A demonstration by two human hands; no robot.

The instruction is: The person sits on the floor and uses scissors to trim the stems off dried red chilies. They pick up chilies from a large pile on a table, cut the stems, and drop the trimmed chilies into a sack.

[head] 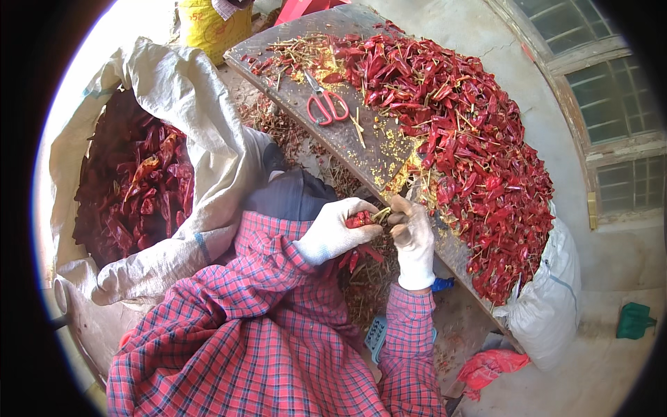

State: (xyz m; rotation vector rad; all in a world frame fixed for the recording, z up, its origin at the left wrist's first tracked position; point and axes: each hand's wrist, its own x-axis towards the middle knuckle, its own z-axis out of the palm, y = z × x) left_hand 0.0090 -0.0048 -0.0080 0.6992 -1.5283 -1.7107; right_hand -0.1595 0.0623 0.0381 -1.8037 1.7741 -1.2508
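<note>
White knit gloves cover both hands. My left hand [341, 229] is closed around a few dried red chillies [359, 219], whose pale stems point towards the right hand. At those stems, the stained thumb and fingers of my right hand [414, 237] are bent; whether they pinch a stem is too small to tell. More red chillies [355, 258] show just below the left hand. Beyond the hands, a large heap of dried red chillies [458, 125] covers much of a dark board [359, 140]. Red-handled scissors [325, 104] lie on the board among yellow seeds [383, 156].
To my left stands an open white woven sack [219, 140] holding dried chillies [151, 182]. A full white sack [552, 297] leans at the board's right end, near a red cloth [492, 367]. Stems and scraps [281, 127] litter the floor. A yellow bag [213, 31] stands behind.
</note>
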